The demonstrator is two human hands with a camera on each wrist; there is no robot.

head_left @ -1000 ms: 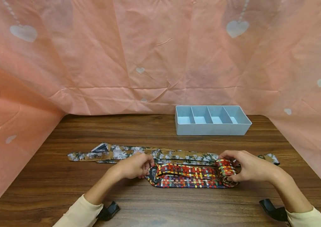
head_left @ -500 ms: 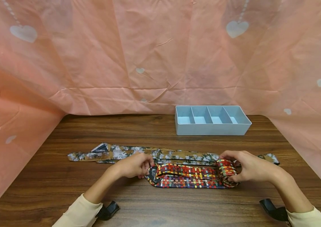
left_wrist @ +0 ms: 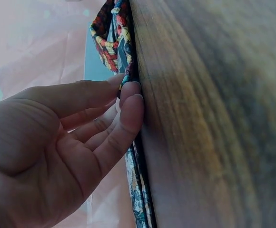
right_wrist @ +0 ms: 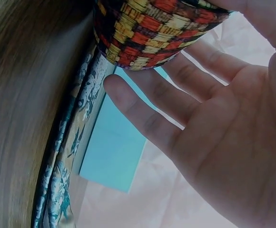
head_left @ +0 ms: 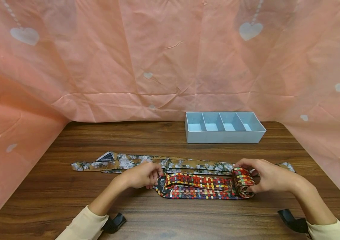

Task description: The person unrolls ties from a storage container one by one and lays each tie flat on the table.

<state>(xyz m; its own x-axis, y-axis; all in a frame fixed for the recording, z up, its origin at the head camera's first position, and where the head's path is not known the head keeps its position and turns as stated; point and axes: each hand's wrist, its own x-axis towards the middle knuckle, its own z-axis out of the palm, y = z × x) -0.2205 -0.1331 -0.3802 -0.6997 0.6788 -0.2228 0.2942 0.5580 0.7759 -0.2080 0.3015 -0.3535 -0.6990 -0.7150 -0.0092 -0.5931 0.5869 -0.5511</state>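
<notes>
A necktie with a red, yellow and black woven check lies across the table in front of me, partly rolled up. At its left end, where dark lining shows, my left hand pinches the edge between thumb and fingertips; the left wrist view has this pinch close by the wood. My right hand grips the rolled part at the right end, thumb on the near side and fingers on the far side. Just behind lies a second necktie, tan with white flowers, stretched out flat and folded lengthwise.
A pale blue box with several compartments stands at the back right of the brown wooden table. Pink cloth with white hearts hangs behind and at both sides. Black straps sit at my wrists.
My right hand has shifted slightly to the right with the rolled part of the checked necktie. The left hand stays in place, still pinching the left end.
</notes>
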